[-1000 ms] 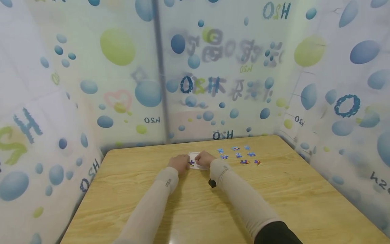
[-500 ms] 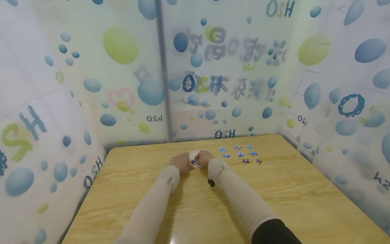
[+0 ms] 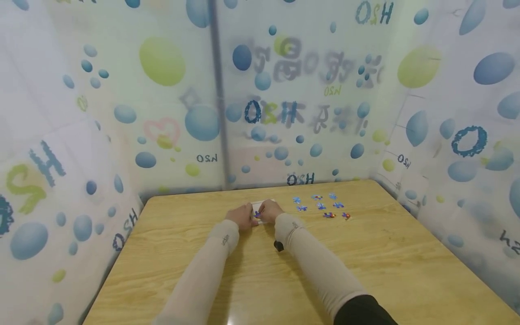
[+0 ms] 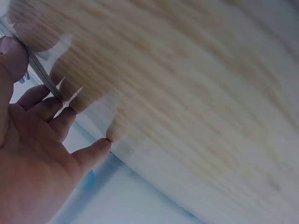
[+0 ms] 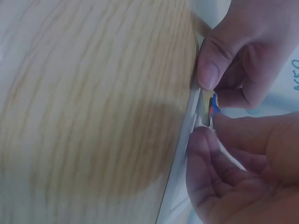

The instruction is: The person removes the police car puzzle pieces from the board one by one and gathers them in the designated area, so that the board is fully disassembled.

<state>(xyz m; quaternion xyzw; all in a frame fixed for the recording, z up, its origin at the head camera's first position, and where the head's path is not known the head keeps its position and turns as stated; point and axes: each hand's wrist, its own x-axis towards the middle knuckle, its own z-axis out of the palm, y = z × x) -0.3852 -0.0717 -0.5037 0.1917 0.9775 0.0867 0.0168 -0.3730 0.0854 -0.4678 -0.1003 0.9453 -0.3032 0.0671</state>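
Observation:
A flat white puzzle tray (image 3: 255, 206) lies on the table between the hands, its thin edge showing in the right wrist view (image 5: 180, 186). My left hand (image 3: 241, 217) holds the tray's left side, thumb at the near side and fingers farther back; in the left wrist view some fingertips touch the table. A dark blue and purple jigsaw piece (image 3: 257, 214) is at the tray's left part. Close beside it, my right hand (image 3: 271, 211) pinches with bent fingers. Its coloured edge (image 5: 215, 103) shows between both hands in the right wrist view; the fingers hide most of it.
Several loose jigsaw pieces (image 3: 321, 206) lie in rough rows right of the tray. The wooden table (image 3: 260, 280) ends at a patterned wall (image 3: 183, 113) behind, with more wall on both sides. A small black device (image 3: 278, 246) hangs under the right wrist.
My left hand has shifted so that its thumb comes round the near side of the tray. The right hand has moved slightly left over the tray. The loose pieces keep their arrangement.

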